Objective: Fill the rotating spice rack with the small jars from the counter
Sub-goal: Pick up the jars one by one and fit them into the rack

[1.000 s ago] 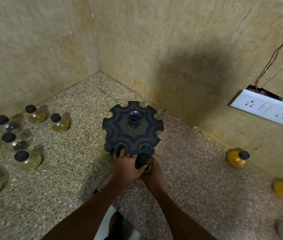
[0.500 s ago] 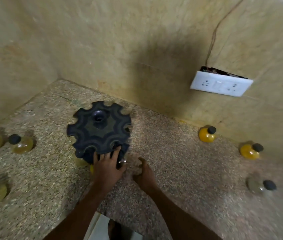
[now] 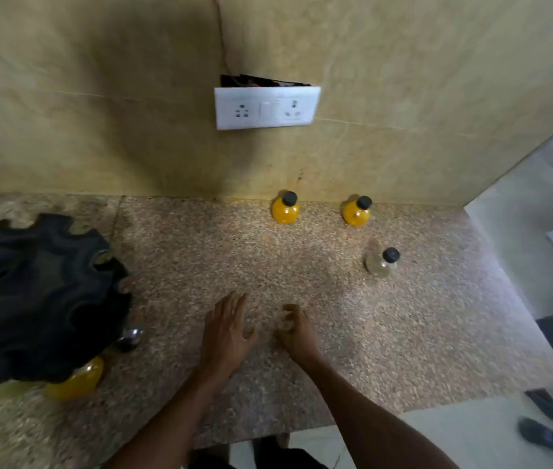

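The black rotating spice rack stands at the left of the counter. An orange jar and a clear jar sit under its near rim. By the wall stand two orange jars with black caps, one left of the other. A clear jar stands nearer, at the right. My left hand hovers over the middle of the counter with fingers spread, holding nothing. My right hand is beside it with loosely curled fingers, also holding nothing.
The speckled stone counter ends at a right edge and a front edge, with floor beyond. A white socket plate hangs on the tiled wall above the jars. Dark footwear lies on the floor at the lower right.
Both hands have left the rack and moved right over the bare counter. The view has swung right, so the rack now sits at the left and three jars show ahead.
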